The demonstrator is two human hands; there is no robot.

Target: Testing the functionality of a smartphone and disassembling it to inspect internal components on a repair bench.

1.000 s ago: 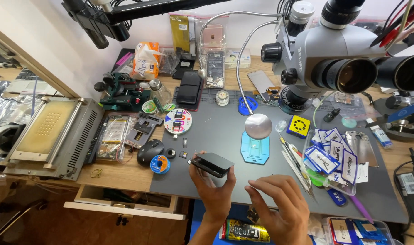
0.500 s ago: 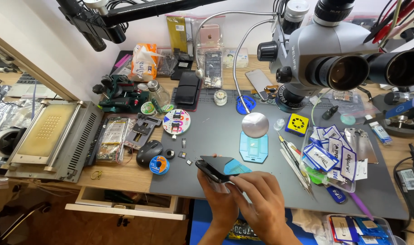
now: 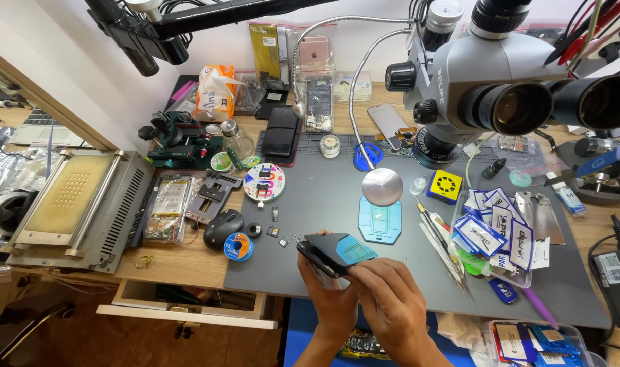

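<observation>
Head view: both of the person's hands work at the near edge of the grey mat that covers the tabletop. The left hand comes up from below and cradles a dark smartphone, tilted and lifted clear of the mat, its grip wrapped around the near end and underside of the body. The right hand lies over the phone's right end, fingers pressed together on a thin blue card-like piece that rests against the phone's upper face. Whether that piece is wedged into a seam or only lies on top cannot be told from here.

The phone looks rigid, flat and light, with smooth faces that would likely slip under bare fingers; its glass and any loosened panel are probably fragile, so the long side edges and corners seem the safer places to hold, not the broad face. The blue piece appears thin and flexible, best pinched at its edge.

Just left of the hands lie tiny loose parts, a black mouse and a small blue spool. Behind the phone stands a blue holder with a round metal disc. Tweezers lie to the right, near a tray of blue-and-white packets. A microscope hangs over the back of the tabletop.
</observation>
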